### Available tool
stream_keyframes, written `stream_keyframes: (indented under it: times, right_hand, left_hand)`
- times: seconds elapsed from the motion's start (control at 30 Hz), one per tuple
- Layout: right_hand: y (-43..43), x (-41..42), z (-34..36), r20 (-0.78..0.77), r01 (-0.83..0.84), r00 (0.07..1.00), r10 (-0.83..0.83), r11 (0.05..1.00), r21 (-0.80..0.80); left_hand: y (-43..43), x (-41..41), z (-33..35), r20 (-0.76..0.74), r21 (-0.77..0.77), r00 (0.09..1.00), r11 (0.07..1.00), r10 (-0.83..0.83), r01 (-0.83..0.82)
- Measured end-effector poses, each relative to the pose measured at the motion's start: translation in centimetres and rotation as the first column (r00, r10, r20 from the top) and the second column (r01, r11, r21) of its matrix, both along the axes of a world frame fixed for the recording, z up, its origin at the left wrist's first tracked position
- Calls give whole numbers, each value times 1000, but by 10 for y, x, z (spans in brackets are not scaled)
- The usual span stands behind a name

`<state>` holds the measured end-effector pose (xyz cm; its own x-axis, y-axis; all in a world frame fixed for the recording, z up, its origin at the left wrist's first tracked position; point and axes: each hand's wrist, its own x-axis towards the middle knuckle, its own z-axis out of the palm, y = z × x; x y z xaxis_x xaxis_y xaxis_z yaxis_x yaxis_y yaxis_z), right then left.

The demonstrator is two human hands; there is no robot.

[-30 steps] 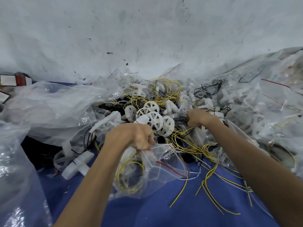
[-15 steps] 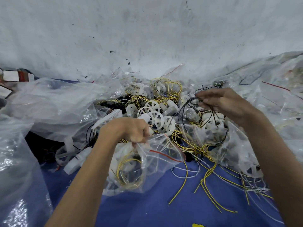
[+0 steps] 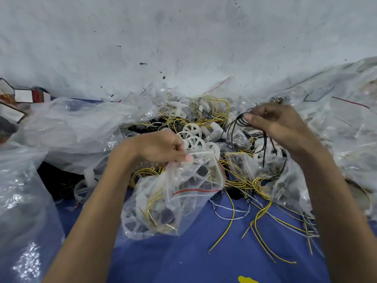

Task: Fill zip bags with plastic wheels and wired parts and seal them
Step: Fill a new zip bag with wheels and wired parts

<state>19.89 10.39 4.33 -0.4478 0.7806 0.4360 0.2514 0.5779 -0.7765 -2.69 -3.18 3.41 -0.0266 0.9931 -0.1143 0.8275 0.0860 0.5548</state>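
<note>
My left hand (image 3: 161,147) grips the top edge of a clear zip bag (image 3: 173,201) with a red seal line; its mouth gapes open toward the right. Inside it lie white plastic wheels and yellow wires. My right hand (image 3: 273,124) pinches a black wired part (image 3: 265,148) between thumb and fingers, and its black wires dangle above the heap to the right of the bag's mouth. Behind both hands lies a heap of white plastic wheels (image 3: 193,137) tangled with yellow wires (image 3: 210,111).
Large clear plastic sacks (image 3: 67,131) bulge at the left, and more plastic sacks (image 3: 346,123) pile up at the right. Loose yellow and white wires (image 3: 261,217) trail over the blue table surface (image 3: 183,258). A white wall stands behind. Small boxes (image 3: 24,96) sit at the far left.
My right hand has lifted from the heap with the black wired part and holds it higher. My left hand has kept its grip and the bag's mouth has opened wider.
</note>
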Motion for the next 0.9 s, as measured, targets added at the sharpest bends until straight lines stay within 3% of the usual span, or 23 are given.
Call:
stream_keyframes:
  times: [0.13,0.23,0.33,0.4,0.5,0.57,0.63,0.67,0.7,0.77,0.83,0.9]
  right_hand:
    - [-10,1,7,-221,-294,941,257,944,-149]
    - [-25,-1,18,-458,-536,779,429,833,-133]
    - [-37,-6,26,-508,-618,721,472,769,-162]
    - [-47,-9,25,-356,-609,777,519,763,-217]
    - [-61,-21,15,98,-561,779,620,758,-332]
    - [-68,-34,6,443,-491,669,597,802,-340]
    - [-72,-44,0,780,-459,474,409,870,-178]
    - [-73,-47,-2,872,-473,388,299,876,-91]
    - [-75,-49,-2,906,-482,354,230,875,-34]
    - [-81,-47,0,898,-510,351,264,858,-53]
    - [-84,-46,3,765,-553,435,476,811,-190]
    - [-84,-48,0,652,-570,512,559,789,-228]
  left_hand:
    - [-5,4,10,120,108,993,994,10,-23]
    - [-8,13,17,160,198,987,980,-5,-27]
    - [-9,21,23,135,260,991,964,15,-50]
    - [-8,26,25,89,292,994,953,60,-83]
    - [-4,30,24,56,358,985,918,163,-172]
    - [-2,33,24,88,381,973,896,212,-229]
    - [-1,37,24,98,382,971,892,219,-240]
    - [-1,40,24,93,378,974,897,208,-228]
    - [-1,43,25,82,371,978,905,192,-209]
    - [-1,49,25,44,359,985,918,165,-170]
    - [-1,54,26,16,354,988,923,153,-148]
    - [-1,55,27,-3,367,987,919,160,-148]
